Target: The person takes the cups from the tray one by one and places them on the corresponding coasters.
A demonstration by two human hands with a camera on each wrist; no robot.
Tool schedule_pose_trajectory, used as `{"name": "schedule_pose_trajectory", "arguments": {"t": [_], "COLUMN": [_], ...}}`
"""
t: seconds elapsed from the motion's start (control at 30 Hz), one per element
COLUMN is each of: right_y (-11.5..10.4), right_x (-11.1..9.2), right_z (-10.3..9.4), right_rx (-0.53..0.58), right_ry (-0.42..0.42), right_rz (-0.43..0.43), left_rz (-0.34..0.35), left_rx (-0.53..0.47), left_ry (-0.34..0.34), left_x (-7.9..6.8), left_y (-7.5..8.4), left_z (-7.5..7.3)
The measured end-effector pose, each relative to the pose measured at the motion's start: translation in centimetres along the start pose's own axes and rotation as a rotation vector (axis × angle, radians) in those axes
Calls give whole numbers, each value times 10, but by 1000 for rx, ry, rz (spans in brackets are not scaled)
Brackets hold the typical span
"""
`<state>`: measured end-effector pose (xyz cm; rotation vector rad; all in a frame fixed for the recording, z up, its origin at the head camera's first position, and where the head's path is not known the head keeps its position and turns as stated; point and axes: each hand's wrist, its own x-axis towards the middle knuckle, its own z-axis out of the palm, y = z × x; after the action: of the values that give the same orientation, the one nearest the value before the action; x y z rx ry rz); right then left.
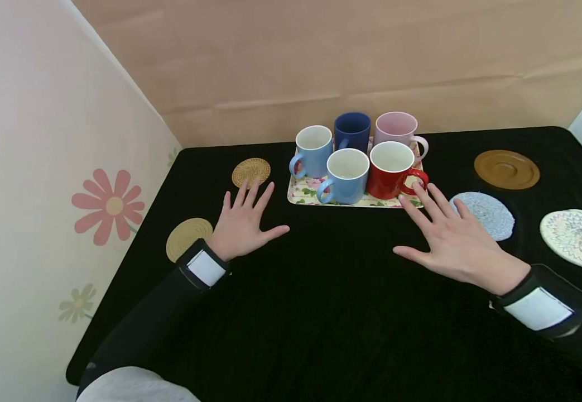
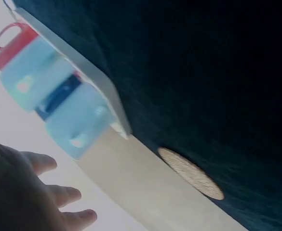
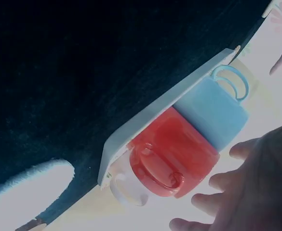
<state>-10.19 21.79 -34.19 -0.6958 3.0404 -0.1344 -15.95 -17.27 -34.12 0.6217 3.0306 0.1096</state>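
My left hand (image 1: 243, 226) is held out over the black table with its fingers spread, nearest to a woven coaster (image 1: 251, 169). Also spread and holding nothing, my right hand (image 1: 451, 240) overlaps the handle of a red mug (image 1: 385, 181) in the head view; contact cannot be told. A floral tray (image 1: 301, 192) carries the red mug, a light blue mug (image 1: 348, 187) in front, another light blue mug (image 1: 316, 159) at left, a dark blue mug (image 1: 352, 134) and a pink mug (image 1: 388, 135) behind. In the right wrist view, fingers (image 3: 206, 204) point towards the red mug (image 3: 189, 149).
A straw mat (image 1: 187, 234) lies by my left wrist. On the right are a brown wooden disc (image 1: 506, 169), a pale blue mat (image 1: 489, 215) and a white patterned mat (image 1: 579, 240). Brown paper (image 1: 341, 61) stands behind the table, a flowered wall (image 1: 29, 167) at left.
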Motion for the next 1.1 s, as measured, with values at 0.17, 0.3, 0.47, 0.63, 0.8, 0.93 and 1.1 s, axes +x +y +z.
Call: {"name": "schedule_pose_trajectory", "arguments": {"t": [0.17,0.3,0.47,0.63,0.8,0.93,1.1], "right_y": [-1,-5,-12,-20,-27,-31,-34], "right_x": [4,8,16,22,25,27,28], "right_z": [3,5,9,17,22,24,26], "right_rx": [12,42,45,35,31,32,32], "right_ry": [-11,-36,-24,-24,-48,-58,-45], "right_rz": [-15,-38,-77,-128,-167,-177,-190], "left_rz": [-38,-77,-135,-148,-166,-208,-296], "left_rx": [10,-8,-13,-6,-25,-50,-77], "left_ry": [-2,-42,-91,-100,-126,-130,-137], "left_x": [18,35,55,71,90,103,116], "left_y": [-15,-27,-47,-67,-77,-81,-90], "left_z": [7,10,15,22,23,23,26]}}
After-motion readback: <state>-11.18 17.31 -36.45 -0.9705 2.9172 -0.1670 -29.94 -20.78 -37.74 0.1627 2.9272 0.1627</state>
